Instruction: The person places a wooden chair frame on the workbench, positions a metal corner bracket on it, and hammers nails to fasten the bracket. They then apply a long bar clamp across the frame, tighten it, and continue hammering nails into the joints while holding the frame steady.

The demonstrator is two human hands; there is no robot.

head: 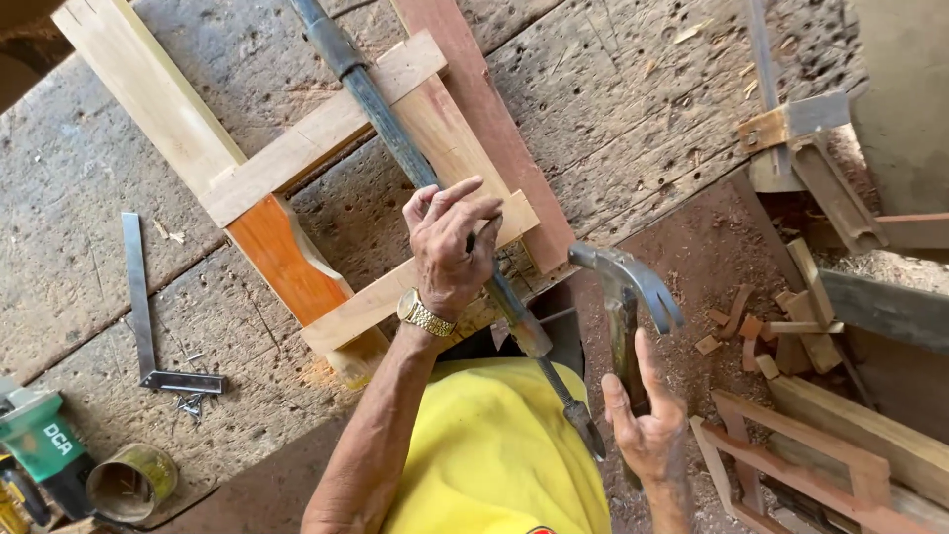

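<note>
Claw hammer (627, 287) in right hand (647, 427); left hand (450, 247) seemingly steadies frame (415, 282).

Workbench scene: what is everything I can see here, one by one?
wooden frame: one, pale and reddish, clamped on the bench
bar clamp: one, dark metal, lying across the frame
try square: one, steel, bench left
nails: a few, by the square
tin can: one, bottom left
power tool: one, green, bottom left
offcuts: several, reddish, floor right
claw hammer: one, steel, in right hand
left hand: on the frame, gold watch
right hand: gripping the hammer handle
</note>
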